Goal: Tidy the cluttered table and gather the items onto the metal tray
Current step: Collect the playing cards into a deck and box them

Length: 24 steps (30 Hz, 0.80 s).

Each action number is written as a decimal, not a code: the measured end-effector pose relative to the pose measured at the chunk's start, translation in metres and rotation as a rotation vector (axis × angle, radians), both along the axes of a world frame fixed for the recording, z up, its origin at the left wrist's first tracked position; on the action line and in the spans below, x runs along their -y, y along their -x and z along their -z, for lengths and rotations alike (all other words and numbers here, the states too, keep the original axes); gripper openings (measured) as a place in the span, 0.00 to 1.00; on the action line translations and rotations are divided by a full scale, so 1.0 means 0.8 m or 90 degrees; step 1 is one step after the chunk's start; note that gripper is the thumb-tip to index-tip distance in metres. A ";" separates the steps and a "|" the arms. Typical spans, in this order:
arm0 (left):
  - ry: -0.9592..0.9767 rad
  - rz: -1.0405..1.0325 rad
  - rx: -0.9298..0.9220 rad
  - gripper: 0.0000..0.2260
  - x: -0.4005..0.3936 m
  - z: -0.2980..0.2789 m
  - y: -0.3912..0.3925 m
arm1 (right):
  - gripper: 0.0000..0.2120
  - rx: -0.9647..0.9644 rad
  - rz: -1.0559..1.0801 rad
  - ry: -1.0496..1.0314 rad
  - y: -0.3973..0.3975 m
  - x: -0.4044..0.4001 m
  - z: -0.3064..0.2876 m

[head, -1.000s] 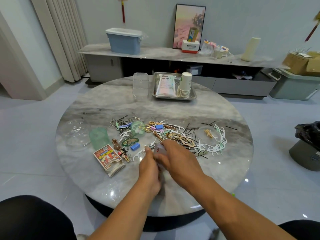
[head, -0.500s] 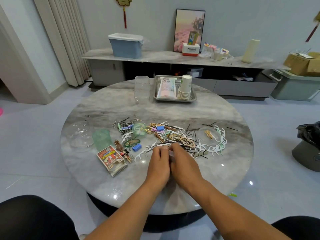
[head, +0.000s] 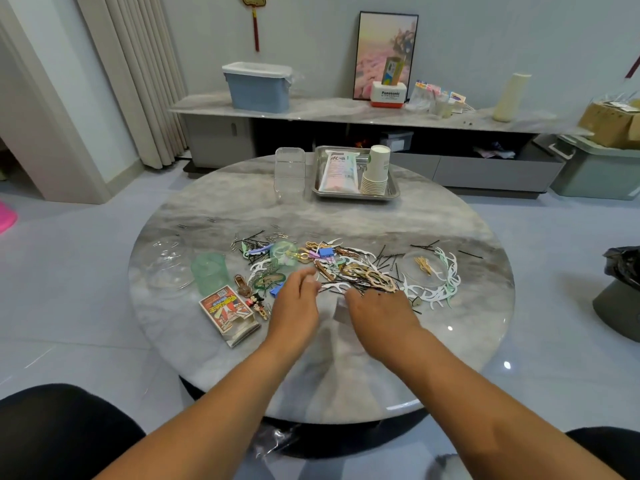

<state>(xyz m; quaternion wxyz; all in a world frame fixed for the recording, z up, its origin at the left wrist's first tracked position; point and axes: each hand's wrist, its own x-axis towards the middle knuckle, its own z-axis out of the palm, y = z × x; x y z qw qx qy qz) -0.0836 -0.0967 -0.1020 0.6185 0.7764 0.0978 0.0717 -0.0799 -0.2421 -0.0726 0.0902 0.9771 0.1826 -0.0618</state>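
Both arms fwd, left grip (head: 297,299) & right grip (head: 379,308) palms down (fingers loosely curled).

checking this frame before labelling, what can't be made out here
Head view, the only one:
- Left hand: fingertips motion-blurred, grip unclear.
- Right hand: its back hides the fingers and most of a pale item beneath.
- Metal tray: floor hidden by pouch and paper cups.

Room: grey walls, pale glossy tiled floor (head: 86,306).
Curtain (head: 138,81) at 11 o'clock. Long low cabinet (head: 346,114) against the far wall at 12, bearing a blue bin (head: 256,86) and a leaning framed picture (head: 386,53). Grey crate (head: 595,171) at 2 o'clock.
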 end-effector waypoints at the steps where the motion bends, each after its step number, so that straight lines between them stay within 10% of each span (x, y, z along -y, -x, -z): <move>1: -0.057 0.032 0.015 0.13 -0.010 -0.004 -0.002 | 0.22 -0.039 0.006 -0.002 0.000 0.003 0.006; 12: -0.930 0.538 -0.193 0.31 -0.143 -0.065 -0.013 | 0.21 -0.097 0.028 -0.100 -0.001 0.012 0.029; 24: -1.011 0.584 -0.131 0.22 -0.165 -0.050 -0.007 | 0.19 -0.095 0.049 -0.127 0.001 0.012 0.031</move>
